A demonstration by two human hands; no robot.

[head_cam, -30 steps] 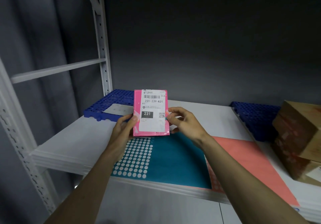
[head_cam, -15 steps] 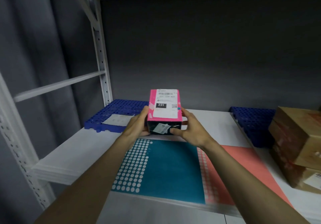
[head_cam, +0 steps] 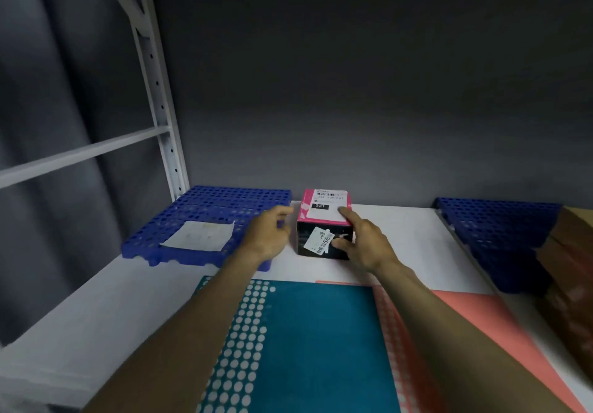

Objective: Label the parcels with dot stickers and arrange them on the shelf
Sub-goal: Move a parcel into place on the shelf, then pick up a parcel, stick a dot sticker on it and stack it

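A pink parcel (head_cam: 324, 217) with a white shipping label on top and a dark front face stands on the white shelf (head_cam: 96, 316), close to the back wall. My right hand (head_cam: 365, 242) holds its right front corner, with the index finger on the top label and the thumb on the front face. My left hand (head_cam: 268, 236) hovers just left of the parcel with its fingers loosely curled, not touching it. A teal dot sticker sheet (head_cam: 305, 342) lies near the shelf's front, over a coral sticker sheet (head_cam: 481, 332).
A blue perforated pallet (head_cam: 218, 207) with a white paper (head_cam: 199, 236) on it lies left of the parcel. Another blue pallet (head_cam: 500, 229) lies to the right. Brown cardboard boxes (head_cam: 574, 268) are stacked at the right edge. A white shelf upright (head_cam: 160, 108) rises at the back left.
Both hands carried the pink parcel away from me and set it down on the shelf by the back wall. My left hand has let go of it.
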